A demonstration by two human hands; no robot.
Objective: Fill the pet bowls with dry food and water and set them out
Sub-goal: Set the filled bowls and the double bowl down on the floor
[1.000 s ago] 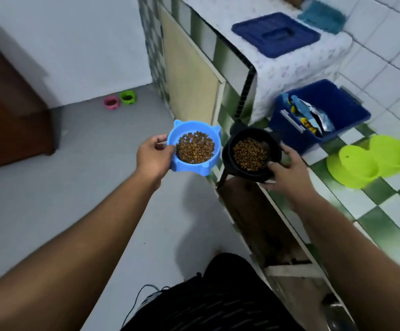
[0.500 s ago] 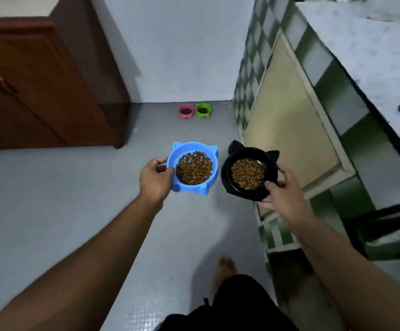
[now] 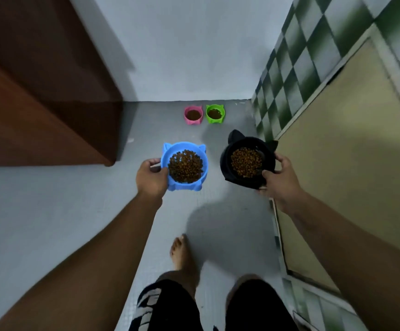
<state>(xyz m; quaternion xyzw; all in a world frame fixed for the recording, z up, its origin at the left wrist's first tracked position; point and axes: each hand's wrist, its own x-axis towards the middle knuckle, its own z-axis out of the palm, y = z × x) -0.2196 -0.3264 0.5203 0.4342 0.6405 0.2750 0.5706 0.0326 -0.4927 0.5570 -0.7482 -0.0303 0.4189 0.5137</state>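
While a bare foot (image 3: 182, 253) and dark shorts fill the bottom of the frame, I read this as the setting-out step, with two bowls already filled and carried in the air above the grey floor (image 3: 74, 211). At mid-frame the left hand (image 3: 150, 177) grips the left rim of the blue bowl (image 3: 184, 146), thumb hooked over the edge. The right hand (image 3: 279, 180) pinches the lower right rim of the black bowl (image 3: 225, 161). The two bowls are held roughly level and apart from each other, each heaped with dry food (image 3: 185, 166). Further up, at upper centre, a pink bowl (image 3: 186, 118) and a green bowl (image 3: 221, 117) stand side by side on the floor against the wall, and both seem to hold brown food. Next, I judge, I must close on that pair, crouch, and lower both bowls flat so that nothing spills, then let go beside them. I see no water anywhere here, so that part looks undone.
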